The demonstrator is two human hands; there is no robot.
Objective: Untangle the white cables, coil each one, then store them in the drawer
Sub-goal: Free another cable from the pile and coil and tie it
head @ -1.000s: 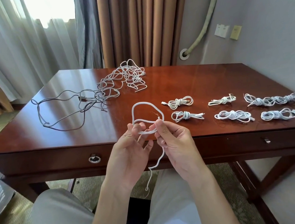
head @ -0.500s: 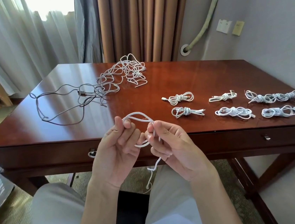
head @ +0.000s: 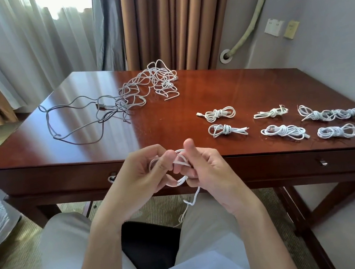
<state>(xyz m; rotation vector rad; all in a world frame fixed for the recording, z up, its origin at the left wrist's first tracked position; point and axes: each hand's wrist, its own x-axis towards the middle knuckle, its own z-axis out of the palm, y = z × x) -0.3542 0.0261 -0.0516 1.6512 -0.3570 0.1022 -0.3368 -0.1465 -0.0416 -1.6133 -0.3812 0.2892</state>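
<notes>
My left hand (head: 142,176) and my right hand (head: 207,170) meet in front of the desk edge, both gripping one white cable (head: 182,179) wound into small loops between the fingers. Its loose tail (head: 191,201) hangs down toward my lap. A tangle of white cables (head: 155,81) lies at the back middle of the desk, trailing left into a long grey loop (head: 71,122). Several coiled white cables (head: 219,114) rest in two rows on the right half. The desk's drawers (head: 286,164) are shut.
The dark wooden desk (head: 169,113) stands against a grey wall on the right, with curtains behind. Drawer pulls show at the front left (head: 112,177) and front right (head: 322,161). My knees and a black chair seat (head: 149,243) sit below the hands.
The big loop that stood above my hands has been drawn down into a tighter coil. Both hands have closed together around it, and the hanging tail is shorter.
</notes>
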